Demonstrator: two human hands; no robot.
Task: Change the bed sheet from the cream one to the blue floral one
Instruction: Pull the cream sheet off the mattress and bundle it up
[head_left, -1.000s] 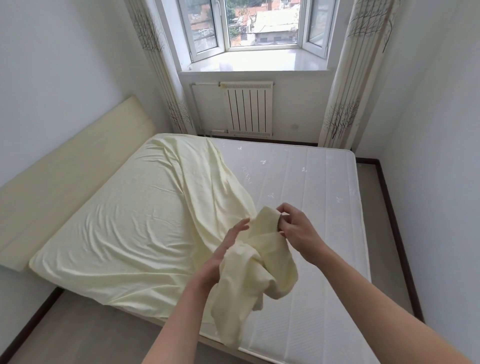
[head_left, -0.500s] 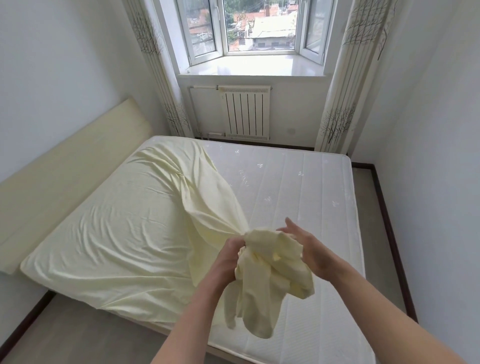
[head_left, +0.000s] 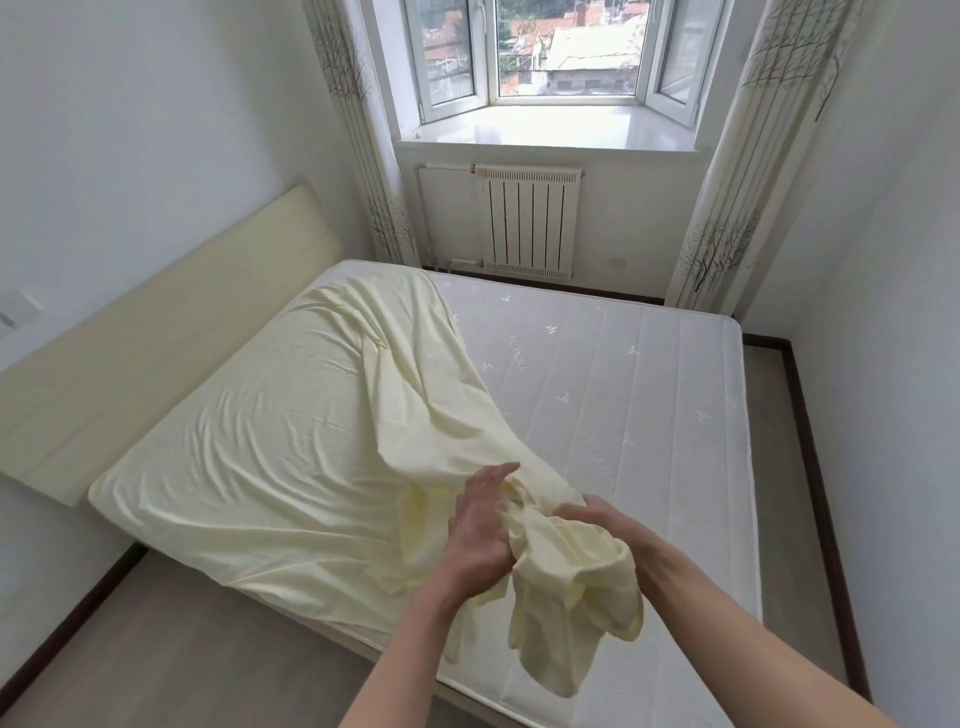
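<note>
The cream sheet (head_left: 270, 441) still covers the left half of the bed. Its right side is peeled back off the white mattress (head_left: 639, 395) and gathered into a bunch at the near edge. My left hand (head_left: 480, 535) grips the bunch from the left, fingers reaching into the folds. My right hand (head_left: 597, 517) holds the bunch from the right, mostly hidden behind the cloth. A loose fold of the sheet hangs down below both hands. No blue floral sheet is in view.
A cream headboard (head_left: 156, 332) runs along the left wall. A radiator (head_left: 527, 218) and a bay window stand past the far end of the bed, with curtains on both sides. Grey floor strips run along the near side and the right side of the bed.
Both hands have gathered more of the cream sheet and drawn it toward me. More bare mattress shows on the right. The head camera has tilted up a little.
</note>
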